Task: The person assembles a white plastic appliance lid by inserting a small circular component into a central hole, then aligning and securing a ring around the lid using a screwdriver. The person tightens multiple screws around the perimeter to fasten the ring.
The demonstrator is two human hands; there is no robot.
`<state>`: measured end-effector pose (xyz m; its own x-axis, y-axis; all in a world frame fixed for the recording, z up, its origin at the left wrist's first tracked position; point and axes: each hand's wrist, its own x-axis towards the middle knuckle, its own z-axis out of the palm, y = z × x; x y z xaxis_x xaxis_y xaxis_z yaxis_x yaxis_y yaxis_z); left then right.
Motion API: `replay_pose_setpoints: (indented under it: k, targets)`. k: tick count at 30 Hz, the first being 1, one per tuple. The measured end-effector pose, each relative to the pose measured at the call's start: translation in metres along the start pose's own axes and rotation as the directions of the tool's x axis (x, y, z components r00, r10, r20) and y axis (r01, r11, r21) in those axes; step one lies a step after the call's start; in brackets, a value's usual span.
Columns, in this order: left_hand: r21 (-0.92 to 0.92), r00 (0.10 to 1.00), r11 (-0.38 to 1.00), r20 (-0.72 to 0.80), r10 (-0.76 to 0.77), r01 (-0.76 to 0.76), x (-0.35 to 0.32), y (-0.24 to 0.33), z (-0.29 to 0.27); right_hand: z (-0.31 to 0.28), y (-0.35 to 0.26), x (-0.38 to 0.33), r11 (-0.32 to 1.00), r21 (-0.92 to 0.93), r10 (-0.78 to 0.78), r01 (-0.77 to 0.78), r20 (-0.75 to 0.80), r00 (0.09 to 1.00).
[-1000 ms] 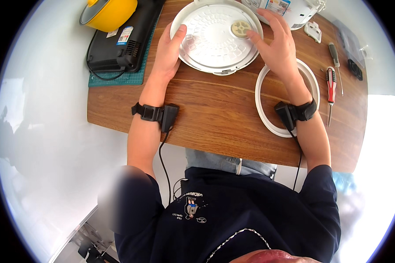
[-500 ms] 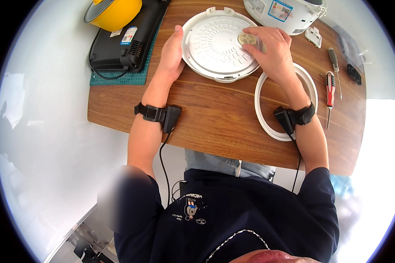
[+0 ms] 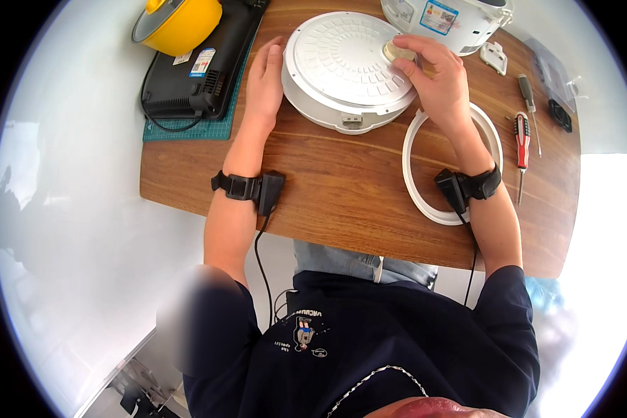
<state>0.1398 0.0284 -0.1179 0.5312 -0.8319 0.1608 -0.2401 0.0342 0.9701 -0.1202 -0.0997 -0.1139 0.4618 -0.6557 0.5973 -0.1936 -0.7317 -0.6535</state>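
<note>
A round white inner plate (image 3: 348, 59) with a pattern of raised marks is lifted off a white round lid (image 3: 313, 115). A gap shows along their near side, where a small metal latch (image 3: 352, 120) is visible on the lid. My right hand (image 3: 439, 76) pinches a beige round cap (image 3: 397, 51) at the plate's right side between thumb and fingers. At the lid's left edge, my left hand (image 3: 265, 87) is upright with its fingers stretched out; whether it touches the rim I cannot tell.
A white ring (image 3: 414, 184) lies under my right forearm. Beyond are a white rice cooker body (image 3: 460, 24) and a small white part (image 3: 494, 58). To the right lie a red-handled screwdriver (image 3: 522, 143) and a grey-handled one (image 3: 526, 87). A black appliance (image 3: 181, 87) and yellow pot (image 3: 184, 28) stand left.
The plate has risen from the lid with the cap in my right hand, opening a gap and exposing the latch. My left hand has shifted slightly left.
</note>
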Motion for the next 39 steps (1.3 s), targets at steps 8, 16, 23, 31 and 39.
replay_pose_setpoints:
  k: [8, 16, 23, 31, 39]
  targets:
    - [0.457, 0.864, 0.792, -0.092, 0.496, -0.406, -0.011, 0.041, -0.008, -0.004, -0.021, 0.0, 0.839, 0.399, 0.356, -0.371, 0.114, 0.928]
    - [-0.08, 0.91, 0.956, 0.294, 0.293, -0.282, -0.047, 0.056, 0.046, -0.003, -0.044, 0.003, 0.805, 0.527, 0.292, -0.271, 0.046, 0.955]
    - [-0.681, 0.931, 0.698, 0.36, 0.055, 0.222, -0.06, 0.022, 0.054, -0.001, -0.058, -0.002, 0.985, 0.129, -0.118, 0.114, 0.02, 0.993]
    - [-0.715, 0.957, 0.655, 0.285, -0.046, 0.244, -0.054, 0.036, 0.047, -0.008, -0.058, 0.006, 0.914, -0.004, -0.399, 0.406, 0.173, 0.9]
    - [-0.196, 0.921, 0.977, 0.39, -0.003, 0.086, -0.03, 0.069, 0.054, -0.011, -0.051, 0.001, 0.953, -0.174, -0.256, 0.247, -0.032, 0.966]
